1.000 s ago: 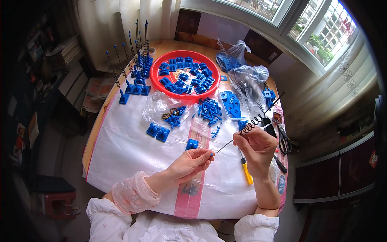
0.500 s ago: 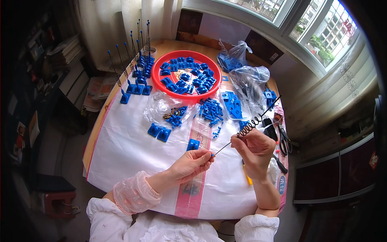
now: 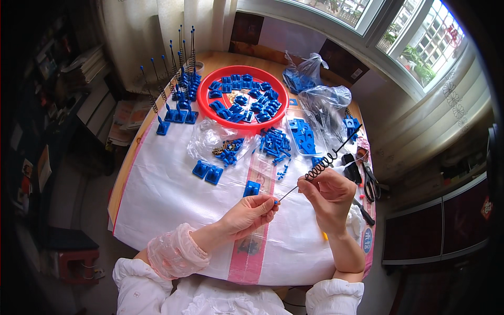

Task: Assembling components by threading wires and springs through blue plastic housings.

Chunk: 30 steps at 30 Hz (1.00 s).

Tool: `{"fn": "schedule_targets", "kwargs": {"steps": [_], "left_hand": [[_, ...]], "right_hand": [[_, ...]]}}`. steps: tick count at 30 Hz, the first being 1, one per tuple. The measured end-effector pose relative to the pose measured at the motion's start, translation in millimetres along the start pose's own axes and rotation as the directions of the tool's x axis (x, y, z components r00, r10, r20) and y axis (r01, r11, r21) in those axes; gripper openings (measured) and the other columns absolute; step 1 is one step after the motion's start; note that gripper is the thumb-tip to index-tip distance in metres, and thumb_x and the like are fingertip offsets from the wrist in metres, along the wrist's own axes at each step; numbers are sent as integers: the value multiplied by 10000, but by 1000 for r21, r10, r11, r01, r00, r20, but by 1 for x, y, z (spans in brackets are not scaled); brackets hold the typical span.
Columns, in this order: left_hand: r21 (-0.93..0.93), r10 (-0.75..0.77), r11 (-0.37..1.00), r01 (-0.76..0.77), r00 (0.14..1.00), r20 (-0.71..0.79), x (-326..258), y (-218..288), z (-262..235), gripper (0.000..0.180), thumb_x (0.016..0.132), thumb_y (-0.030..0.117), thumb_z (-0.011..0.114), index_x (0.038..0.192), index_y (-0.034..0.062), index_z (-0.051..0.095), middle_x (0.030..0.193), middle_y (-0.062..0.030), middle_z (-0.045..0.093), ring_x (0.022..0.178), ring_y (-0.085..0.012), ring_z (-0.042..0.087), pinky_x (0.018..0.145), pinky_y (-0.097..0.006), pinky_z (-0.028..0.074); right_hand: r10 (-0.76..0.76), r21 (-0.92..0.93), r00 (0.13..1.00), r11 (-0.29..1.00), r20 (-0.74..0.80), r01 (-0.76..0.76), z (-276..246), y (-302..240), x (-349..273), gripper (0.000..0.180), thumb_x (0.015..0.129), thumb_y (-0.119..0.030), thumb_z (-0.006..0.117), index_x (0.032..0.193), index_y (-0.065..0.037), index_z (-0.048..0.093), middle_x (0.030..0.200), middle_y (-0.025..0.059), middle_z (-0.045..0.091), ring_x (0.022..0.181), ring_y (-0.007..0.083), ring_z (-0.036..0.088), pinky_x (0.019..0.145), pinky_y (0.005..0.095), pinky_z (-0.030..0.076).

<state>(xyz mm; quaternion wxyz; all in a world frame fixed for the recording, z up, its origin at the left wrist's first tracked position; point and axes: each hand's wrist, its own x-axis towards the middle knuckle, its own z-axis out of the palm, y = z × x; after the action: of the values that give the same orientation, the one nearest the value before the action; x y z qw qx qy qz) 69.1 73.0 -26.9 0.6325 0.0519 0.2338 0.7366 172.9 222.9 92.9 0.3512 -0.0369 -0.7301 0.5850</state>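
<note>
Between both hands, above the table, runs a black coiled spring wire [image 3: 321,167]. Its straight lower end reaches my left hand [image 3: 244,215], whose thumb and fingers pinch a small blue bead [image 3: 276,202] there. My right hand [image 3: 332,198] grips the wire just below the coil with thumb and forefinger, and the far straight end points up to the right. Just beyond my left hand a blue clip-like base [image 3: 251,188] rests on the cloth. Two more blue bases [image 3: 207,171] lie farther left.
A red round tray [image 3: 201,100] holds many blue bases. Finished-looking spring stands [image 3: 181,94] rise at back left. Blue pegs [image 3: 274,145], a clear box [image 3: 302,153] of blue plates and plastic bags [image 3: 323,100] sit mid to right. Scissors [image 3: 371,185] lie at the right edge.
My right hand has moved slightly down and left along with the wire, whose far end now sits a little lower. My left hand stays in place, still pinching the bead.
</note>
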Motion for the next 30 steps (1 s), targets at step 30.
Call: {"fn": "schedule_targets", "kwargs": {"steps": [30], "left_hand": [[-28,-2,1000,2,1000,13,-2,1,1,165,1009,142,642,1118,37,707,1036,-56,682,920,-99,643,821,-200,564]], "right_hand": [[-17,-32,997,999,78,20,-5,8,-1,82,853,114,749,905,67,705,834,100,701,757,132,674,689,261,541]]}}
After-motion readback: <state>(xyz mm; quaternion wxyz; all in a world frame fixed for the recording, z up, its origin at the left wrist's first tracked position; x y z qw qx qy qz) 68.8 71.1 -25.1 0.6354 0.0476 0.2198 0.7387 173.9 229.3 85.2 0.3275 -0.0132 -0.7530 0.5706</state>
